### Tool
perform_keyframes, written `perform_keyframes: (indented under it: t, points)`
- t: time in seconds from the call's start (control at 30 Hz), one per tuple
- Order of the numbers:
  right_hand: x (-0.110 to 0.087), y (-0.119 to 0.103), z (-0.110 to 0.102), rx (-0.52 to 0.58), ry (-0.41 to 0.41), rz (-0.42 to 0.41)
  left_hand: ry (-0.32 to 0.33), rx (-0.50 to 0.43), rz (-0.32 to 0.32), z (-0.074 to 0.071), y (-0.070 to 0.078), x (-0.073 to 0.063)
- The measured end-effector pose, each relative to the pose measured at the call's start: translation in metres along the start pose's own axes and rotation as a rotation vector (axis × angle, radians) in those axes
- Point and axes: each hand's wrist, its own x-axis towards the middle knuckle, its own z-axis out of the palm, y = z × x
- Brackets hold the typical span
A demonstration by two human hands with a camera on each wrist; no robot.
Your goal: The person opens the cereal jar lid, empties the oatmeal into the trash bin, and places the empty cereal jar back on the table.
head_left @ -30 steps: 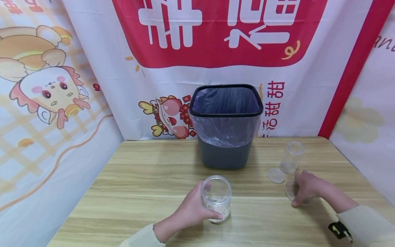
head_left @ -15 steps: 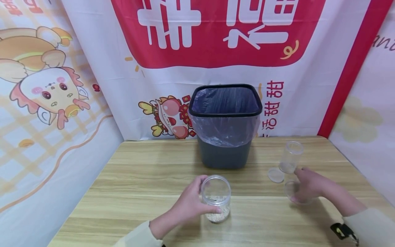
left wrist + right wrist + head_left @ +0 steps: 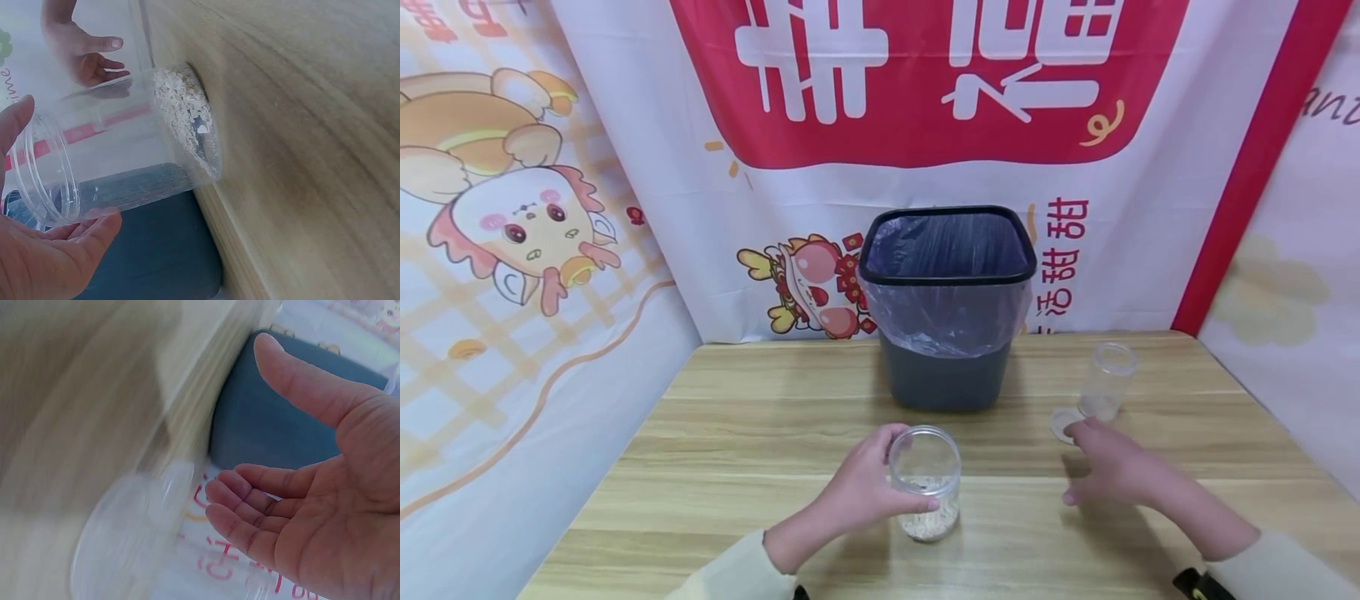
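My left hand (image 3: 865, 487) grips a clear plastic jar (image 3: 928, 479) near its rim, thumb on one side and fingers on the other. The jar stands upright and uncovered on the table, with pale flakes (image 3: 181, 109) at its bottom. My right hand (image 3: 1108, 467) is over the table to the right, thumb and fingers apart, with nothing held. Just beyond its fingertips, a thin clear round lid (image 3: 1063, 424) lies by an empty clear jar (image 3: 1109, 379). In the right wrist view a blurred clear lid (image 3: 119, 544) shows below the fingers.
A dark grey bin (image 3: 946, 375) with a clear plastic liner stands at the back of the wood-grain table (image 3: 760, 417). Behind it hangs a printed cloth (image 3: 775, 192), with more printed cloth on both sides.
My right hand has lifted off the larger clear lid and moved left, toward my left hand, holding nothing. My left hand and its jar have stayed nearly still.
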Motion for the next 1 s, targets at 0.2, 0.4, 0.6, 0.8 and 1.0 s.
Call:
perform_keyframes:
  t: [0.2, 0.4, 0.6, 0.8, 1.0]
  points:
    - [-0.001, -0.015, 0.013, 0.031, 0.013, -0.048, -0.005, 0.023, -0.010, -0.001, 0.003, 0.000]
    - [-0.001, -0.027, 0.024, 0.077, 0.021, -0.075, 0.008, 0.019, -0.021, 0.000, 0.003, 0.001]
    - [0.000, -0.036, 0.027, 0.068, 0.047, -0.119, 0.028, -0.011, -0.044, 0.000, 0.002, -0.001]
    - [0.002, -0.042, 0.028, 0.071, 0.104, -0.200, 0.057, -0.080, -0.038, 0.000, 0.001, -0.002]
    - [0.003, -0.052, 0.027, 0.116, 0.115, -0.228, 0.055, -0.158, -0.019, 0.003, 0.000, -0.001]
